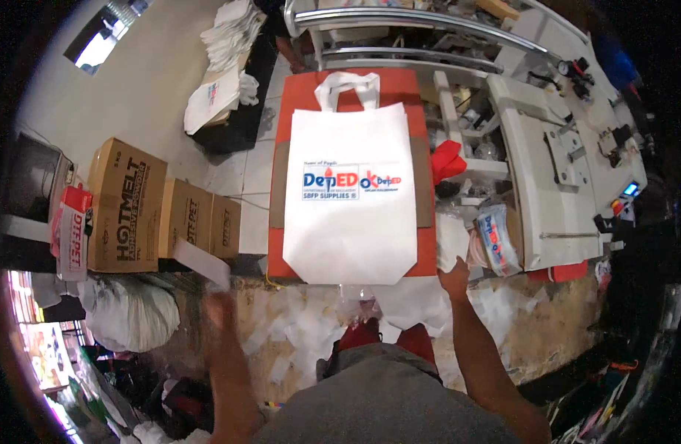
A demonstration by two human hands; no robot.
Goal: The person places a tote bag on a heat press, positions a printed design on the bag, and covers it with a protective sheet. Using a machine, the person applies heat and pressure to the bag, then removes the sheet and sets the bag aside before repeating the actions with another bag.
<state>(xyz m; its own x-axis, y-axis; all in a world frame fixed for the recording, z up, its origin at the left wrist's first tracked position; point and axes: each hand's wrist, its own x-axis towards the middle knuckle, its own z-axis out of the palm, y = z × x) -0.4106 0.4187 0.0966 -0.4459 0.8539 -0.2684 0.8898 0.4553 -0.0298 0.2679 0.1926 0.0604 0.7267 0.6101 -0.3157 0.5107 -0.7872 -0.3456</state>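
Observation:
A white tote bag (348, 229) with blue and red printing lies flat, handles upward, on a red platen (422, 89). To its left, my left hand (220, 311) is smeared by motion just below a blurred white strip (200, 263); whether the fingers grip it is unclear. At the platen's lower right, my right hand (453, 275) has its fingers closed on the lower edge of white folded material (451, 237), beside a printed plastic-wrapped pack (496, 240).
Cardboard boxes (122, 203) stand at left, above a bulky white sack (129, 311). Stacked white bags (226, 29) lie at upper left. A white press machine (547, 192) with rails fills the right; red cloth (447, 159) sits beside the platen. Part of another person (285, 52) shows behind.

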